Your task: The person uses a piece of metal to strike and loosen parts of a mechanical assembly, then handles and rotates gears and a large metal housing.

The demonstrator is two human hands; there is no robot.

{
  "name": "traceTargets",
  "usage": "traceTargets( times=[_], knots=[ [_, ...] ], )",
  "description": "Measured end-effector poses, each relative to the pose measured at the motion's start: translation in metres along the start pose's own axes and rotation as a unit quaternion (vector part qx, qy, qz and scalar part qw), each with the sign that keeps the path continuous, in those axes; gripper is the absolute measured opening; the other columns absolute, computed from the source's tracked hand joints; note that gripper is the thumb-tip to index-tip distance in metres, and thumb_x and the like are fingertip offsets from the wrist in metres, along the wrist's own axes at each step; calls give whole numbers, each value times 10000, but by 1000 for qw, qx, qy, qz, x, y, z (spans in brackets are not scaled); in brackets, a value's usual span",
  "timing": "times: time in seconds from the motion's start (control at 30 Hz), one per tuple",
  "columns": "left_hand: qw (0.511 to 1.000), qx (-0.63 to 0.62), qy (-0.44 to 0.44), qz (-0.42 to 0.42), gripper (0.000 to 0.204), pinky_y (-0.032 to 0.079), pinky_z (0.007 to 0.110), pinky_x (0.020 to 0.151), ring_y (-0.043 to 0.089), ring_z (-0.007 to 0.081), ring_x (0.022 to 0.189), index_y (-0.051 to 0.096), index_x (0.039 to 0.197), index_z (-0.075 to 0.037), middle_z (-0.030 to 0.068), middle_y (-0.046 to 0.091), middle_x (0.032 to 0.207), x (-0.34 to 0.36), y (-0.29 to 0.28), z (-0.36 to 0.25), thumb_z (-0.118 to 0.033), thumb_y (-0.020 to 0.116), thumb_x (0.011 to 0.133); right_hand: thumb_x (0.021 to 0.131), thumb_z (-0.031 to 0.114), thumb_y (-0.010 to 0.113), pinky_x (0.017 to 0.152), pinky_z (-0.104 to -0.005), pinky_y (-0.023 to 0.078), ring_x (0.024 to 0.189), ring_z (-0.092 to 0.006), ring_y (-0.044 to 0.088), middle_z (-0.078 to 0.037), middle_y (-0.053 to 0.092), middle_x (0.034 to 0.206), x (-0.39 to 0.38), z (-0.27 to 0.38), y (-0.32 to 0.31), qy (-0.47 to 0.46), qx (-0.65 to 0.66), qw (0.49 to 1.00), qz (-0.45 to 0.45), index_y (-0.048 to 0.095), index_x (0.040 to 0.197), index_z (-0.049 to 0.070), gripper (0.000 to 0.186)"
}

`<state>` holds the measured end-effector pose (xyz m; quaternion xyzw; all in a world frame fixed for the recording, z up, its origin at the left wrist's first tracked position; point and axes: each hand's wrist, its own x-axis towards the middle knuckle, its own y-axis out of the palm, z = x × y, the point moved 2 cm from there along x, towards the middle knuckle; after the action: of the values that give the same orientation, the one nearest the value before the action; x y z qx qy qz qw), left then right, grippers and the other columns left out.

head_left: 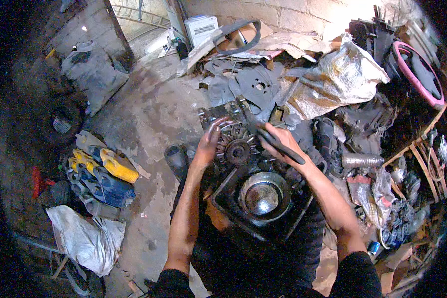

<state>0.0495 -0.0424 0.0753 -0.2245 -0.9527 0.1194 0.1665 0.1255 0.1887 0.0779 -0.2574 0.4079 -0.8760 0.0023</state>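
A round dark metal part with fins like a fan wheel lies in front of me. My left hand is at its left side, fingers curled in toward a shiny bit at its far edge; what they pinch is too small to make out. My right hand is closed round the dark handle of a long tool. The tool slants away to the far left, its other end beyond the finned wheel; its kind is unclear. Nearer to me, a round metal bowl rests on a black square-edged piece over my lap.
Flat dark discs and a whitish sack lie beyond my hands. Worn shoes and a white bag are on the floor at left. Scrap, a pink-rimmed oval and a wooden frame crowd the right.
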Motion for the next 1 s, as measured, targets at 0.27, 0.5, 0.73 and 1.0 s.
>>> traceTargets(
  times=[0.27, 0.5, 0.73, 1.0],
  knots=[
    [995, -102, 10, 17, 384, 306, 325, 1033, 435, 170, 1203, 449, 1309, -55, 75, 515, 1277, 15, 0, 18, -251, 411, 981, 829, 172, 628, 741, -400, 494, 850, -354, 621, -184, 624, 937, 38, 24, -17, -77, 52, 993, -67, 536, 1120, 40, 332],
    [996, -82, 33, 2, 370, 332, 328, 1016, 478, 160, 1157, 456, 1304, -60, 79, 551, 1246, 19, 1, 15, -202, 461, 962, 841, 293, 626, 839, -412, 490, 957, -369, 603, -173, 630, 1042, 0, -57, -40, -3, -118, 990, 82, 546, 1200, 79, 425],
    [997, -55, 49, 5, 380, 349, 335, 1016, 466, 177, 1190, 434, 1322, -95, 58, 555, 1240, 16, -4, 20, -233, 458, 969, 841, 199, 620, 843, -374, 488, 999, -303, 602, -175, 588, 1141, 45, 13, -31, -39, 21, 997, -57, 556, 1202, 128, 374],
    [999, -21, 39, -11, 398, 370, 332, 1004, 468, 172, 1174, 447, 1307, -100, 63, 572, 1216, 13, 1, 6, -278, 484, 953, 869, 307, 565, 697, -449, 503, 843, -372, 614, -167, 639, 919, 32, -13, -31, -19, -35, 997, 63, 531, 1141, 121, 331]
  ],
)
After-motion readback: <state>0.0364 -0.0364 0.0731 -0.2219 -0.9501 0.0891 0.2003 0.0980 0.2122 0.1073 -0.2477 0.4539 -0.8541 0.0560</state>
